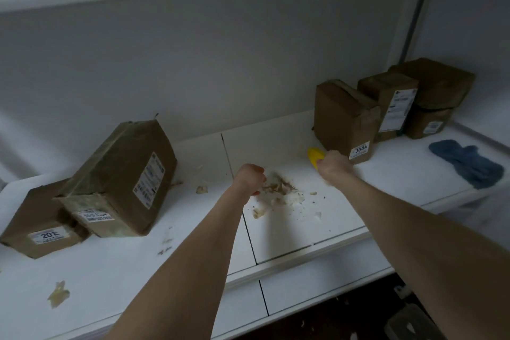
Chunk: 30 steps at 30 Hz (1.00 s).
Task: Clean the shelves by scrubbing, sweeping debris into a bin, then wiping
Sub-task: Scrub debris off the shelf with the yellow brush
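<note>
White shelf (400,174) boards are soiled with brown debris (278,190) near the middle, between the two hands. A yellow scrubber (315,155) is gripped by the right hand (334,165), just beside the cardboard box (342,119) marked 3004. The left hand (249,178) is curled into a fist at the left edge of the debris, with nothing seen in it. A blue cloth (469,163) is laid at the shelf's right end, well apart.
</note>
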Each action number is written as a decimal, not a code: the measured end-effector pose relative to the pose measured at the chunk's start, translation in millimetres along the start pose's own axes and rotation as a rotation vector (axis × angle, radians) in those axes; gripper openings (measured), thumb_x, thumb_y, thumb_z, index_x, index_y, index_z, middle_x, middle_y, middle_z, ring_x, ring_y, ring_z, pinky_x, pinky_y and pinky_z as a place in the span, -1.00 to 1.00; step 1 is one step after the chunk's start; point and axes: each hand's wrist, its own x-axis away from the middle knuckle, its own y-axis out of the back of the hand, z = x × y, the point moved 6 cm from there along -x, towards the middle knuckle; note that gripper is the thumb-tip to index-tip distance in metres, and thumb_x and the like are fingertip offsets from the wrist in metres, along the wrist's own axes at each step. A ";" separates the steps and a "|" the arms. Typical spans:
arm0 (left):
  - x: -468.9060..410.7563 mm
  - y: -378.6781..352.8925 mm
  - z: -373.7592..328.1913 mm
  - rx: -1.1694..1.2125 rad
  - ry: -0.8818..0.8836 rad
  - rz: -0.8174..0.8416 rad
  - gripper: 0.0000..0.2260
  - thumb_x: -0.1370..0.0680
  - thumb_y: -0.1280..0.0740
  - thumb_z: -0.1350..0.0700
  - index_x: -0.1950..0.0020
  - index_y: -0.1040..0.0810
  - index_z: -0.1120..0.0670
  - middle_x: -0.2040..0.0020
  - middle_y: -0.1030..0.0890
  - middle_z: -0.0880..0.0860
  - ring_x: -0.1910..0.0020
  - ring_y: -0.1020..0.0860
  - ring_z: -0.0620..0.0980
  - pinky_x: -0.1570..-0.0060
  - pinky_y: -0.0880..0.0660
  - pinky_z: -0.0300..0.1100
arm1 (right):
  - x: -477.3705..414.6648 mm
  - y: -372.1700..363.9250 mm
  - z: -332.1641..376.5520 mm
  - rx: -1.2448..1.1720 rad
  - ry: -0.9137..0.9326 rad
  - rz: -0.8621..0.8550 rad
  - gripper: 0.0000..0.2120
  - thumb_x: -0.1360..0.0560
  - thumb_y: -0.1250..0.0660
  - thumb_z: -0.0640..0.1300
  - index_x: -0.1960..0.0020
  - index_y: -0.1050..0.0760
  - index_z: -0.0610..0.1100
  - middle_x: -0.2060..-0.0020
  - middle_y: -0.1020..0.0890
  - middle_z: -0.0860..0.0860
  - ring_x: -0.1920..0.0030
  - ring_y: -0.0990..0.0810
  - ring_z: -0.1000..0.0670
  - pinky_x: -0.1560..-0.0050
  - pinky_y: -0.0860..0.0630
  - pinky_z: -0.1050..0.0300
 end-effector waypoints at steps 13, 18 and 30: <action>10.1 -27.8 -4.5 -0.069 -0.023 0.092 -0.79 -0.54 -0.17 0.31 0.23 -0.43 0.07 0.06 -0.51 0.15 0.04 -0.47 0.06 0.24 -0.48 -0.18 | 49.8 -39.2 16.3 -0.151 0.063 0.111 -0.60 -0.62 -0.14 -0.01 -0.27 -0.48 -0.28 -0.21 -0.55 -0.25 -0.19 -0.55 -0.22 -0.12 -0.47 0.02; 10.9 -25.6 -9.4 -0.101 -0.035 0.114 -0.85 -0.53 -0.18 0.35 0.15 -0.42 0.13 0.11 -0.48 0.13 0.09 -0.49 0.06 0.22 -0.49 -0.17 | 34.5 6.0 -26.0 -0.118 -0.068 -0.039 -0.61 -0.64 -0.11 -0.05 -0.35 -0.41 -0.26 -0.30 -0.49 -0.24 -0.27 -0.48 -0.23 -0.22 -0.44 0.00; 8.4 -25.3 5.9 -0.118 -0.008 0.111 -0.84 -0.55 -0.21 0.30 -0.03 -0.56 0.19 0.05 -0.52 0.16 0.09 -0.47 0.08 0.20 -0.50 -0.11 | 71.2 -70.9 9.2 -0.348 0.023 0.102 -0.54 -0.56 -0.17 -0.22 -0.46 -0.29 -0.11 -0.38 -0.43 -0.01 -0.30 -0.47 -0.09 -0.22 -0.45 0.08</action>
